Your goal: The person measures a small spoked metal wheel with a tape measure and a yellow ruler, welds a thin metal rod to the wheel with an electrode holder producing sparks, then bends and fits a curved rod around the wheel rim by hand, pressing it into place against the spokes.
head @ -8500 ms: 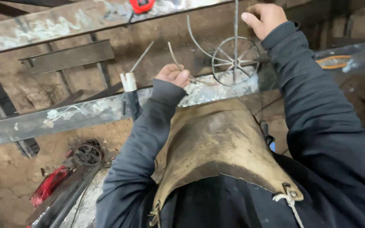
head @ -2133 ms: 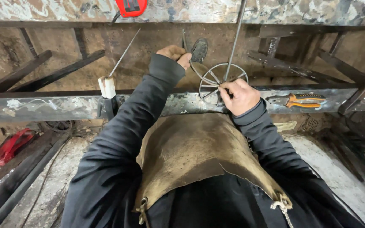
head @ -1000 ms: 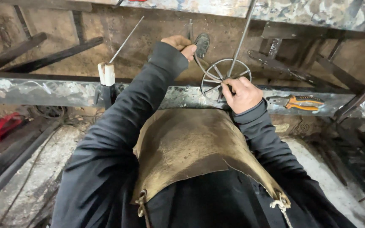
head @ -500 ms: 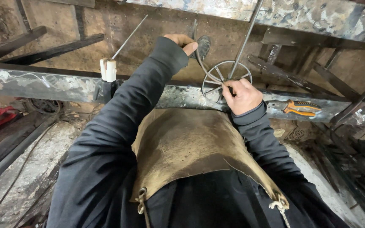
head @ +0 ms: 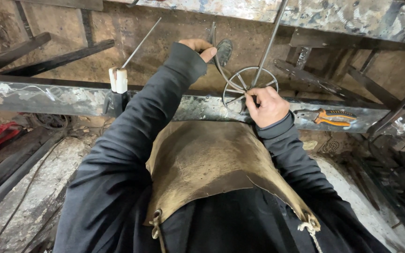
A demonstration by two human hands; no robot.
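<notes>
Single view only, head-mounted, looking steeply down over chest and leather apron (head: 212, 168) toward a steel beam (head: 48, 96) crossing the frame. Close range: both sleeves fill the lower half, left hand (head: 201, 47) and right hand (head: 267, 107) at upper centre beside a spoked wire wheel (head: 249, 86). Slightly tilted, ground visible at both edges. No second view for overlap.

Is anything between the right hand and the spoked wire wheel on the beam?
Nothing visible: the right hand already rests on the round spoked metal wheel at its lower right rim, fingers at the spokes, above the grey steel beam.
</notes>
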